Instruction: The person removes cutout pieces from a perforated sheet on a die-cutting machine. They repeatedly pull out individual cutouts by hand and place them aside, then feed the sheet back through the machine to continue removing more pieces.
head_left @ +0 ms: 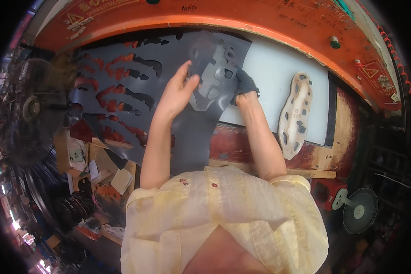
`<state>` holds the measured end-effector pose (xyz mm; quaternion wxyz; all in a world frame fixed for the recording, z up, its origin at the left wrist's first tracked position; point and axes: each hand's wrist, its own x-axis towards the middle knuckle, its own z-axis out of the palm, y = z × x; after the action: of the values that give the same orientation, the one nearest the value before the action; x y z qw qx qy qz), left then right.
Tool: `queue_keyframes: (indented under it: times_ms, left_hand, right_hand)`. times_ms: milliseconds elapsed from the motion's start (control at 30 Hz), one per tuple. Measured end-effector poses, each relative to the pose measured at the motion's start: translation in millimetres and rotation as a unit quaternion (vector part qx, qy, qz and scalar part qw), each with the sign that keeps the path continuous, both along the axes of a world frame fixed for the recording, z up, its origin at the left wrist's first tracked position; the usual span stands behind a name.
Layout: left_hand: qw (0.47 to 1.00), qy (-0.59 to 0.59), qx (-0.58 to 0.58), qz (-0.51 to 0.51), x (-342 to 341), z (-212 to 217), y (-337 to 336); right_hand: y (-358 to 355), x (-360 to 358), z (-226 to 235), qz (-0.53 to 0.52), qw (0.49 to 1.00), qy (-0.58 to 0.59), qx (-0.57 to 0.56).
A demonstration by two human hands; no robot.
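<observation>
Fingers of your left hand [177, 93] pinch the grey cut-out rubber sheet [137, 96] over the white bench [278, 68]; your right hand [245, 86], in a dark glove, grips its edge. Keep it flat, clear of the cream sole-shaped die [296, 114].

Cream-coloured cutting die [296, 114] with holes, lying on the white board [278, 68] at right. Orange machine frame [260, 18] arching across the top. Small fan [358, 211] low at right, larger fan [29, 107] at left. Paper scraps [109, 176] heaped below the counter [322, 160].
</observation>
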<state>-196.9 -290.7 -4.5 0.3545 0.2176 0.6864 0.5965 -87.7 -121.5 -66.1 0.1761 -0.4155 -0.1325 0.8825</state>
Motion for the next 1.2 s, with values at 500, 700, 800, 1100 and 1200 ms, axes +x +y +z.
queue_keyframes:
  times_ms: [500, 700, 800, 1100, 1200]
  left_hand:
    - [0.998, -0.043, 0.001, -0.039, 14.2, -50.5, 62.5]
    - [0.984, 0.058, 0.167, -0.011, 56.1, -28.6, 41.2]
    - [0.969, -0.074, 0.228, -0.052, 43.1, -20.6, 11.8]
    - [0.957, -0.248, 0.152, -0.023, -2.8, -56.3, 20.7]
    - [0.973, -0.164, 0.12, -0.113, 3.4, -66.8, 22.1]
  right_hand:
    - [9.1, -9.7, -2.5, 0.138, 0.556, -0.293, 0.765]
    - [12.3, -2.0, -17.5, 0.195, 0.485, -0.449, 0.725]
    - [13.2, -9.5, -21.3, 0.22, 0.478, -0.49, 0.695]
    - [-35.5, 0.4, 16.8, 0.014, 0.947, -0.227, 0.227]
    - [-60.4, 25.6, 16.1, 0.016, 0.957, -0.207, 0.201]
